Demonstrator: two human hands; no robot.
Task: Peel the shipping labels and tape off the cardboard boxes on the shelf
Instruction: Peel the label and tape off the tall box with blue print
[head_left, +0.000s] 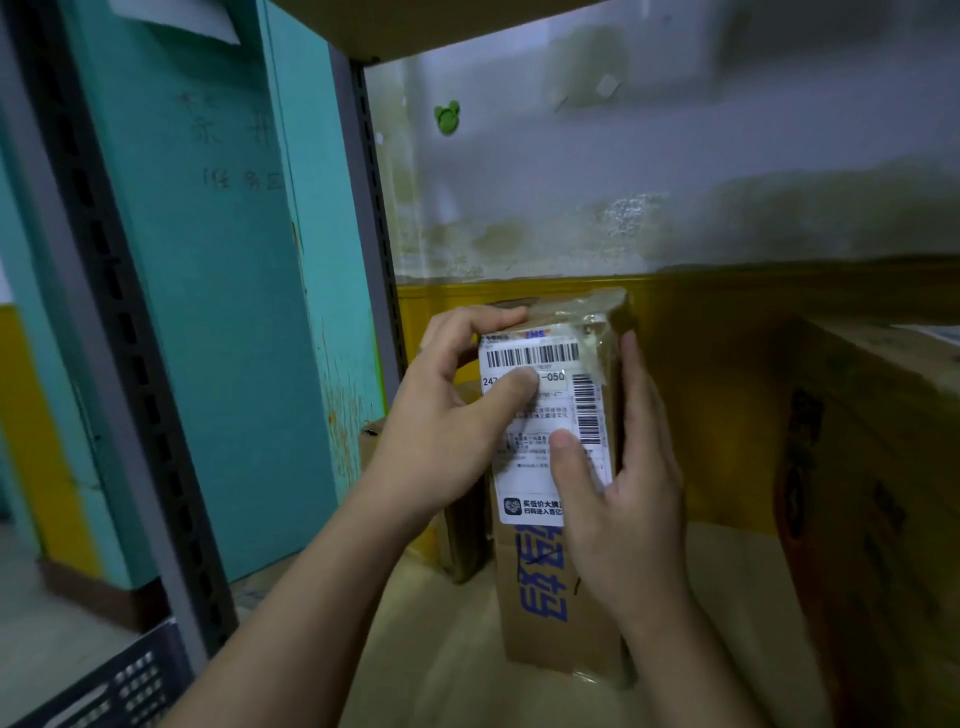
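A tall, narrow cardboard box (550, 597) is seen standing upright on a pale shelf board (441, 649), at about 5 o'clock from the centre of the view. Blue printed characters are shown on its lower front. A white shipping label (550, 410) with barcodes is stuck flat over the upper half of the front face. Glossy clear tape (582, 312) is wrapped over the top of the box, at 12 o'clock from the label.

The box is held by two bare hands. The left hand (447, 415) is placed at the box's 10 o'clock corner: its fingers are curled over the top edge and its thumb is pressed onto the label just under the upper barcode, so the corner is gripped. The right hand (623, 493) is set at 3 o'clock of the box: its fingers are laid straight and together along the right side, and its thumb is pressed flat on the lower part of the label.

A larger cardboard box (857, 493) is seen at 3 o'clock, near the narrow one. A smaller box (467, 540) is tucked just behind, at 9 o'clock. A grey slotted shelf post (369, 208) rises at 11 o'clock, with a teal door (218, 312) beyond it.
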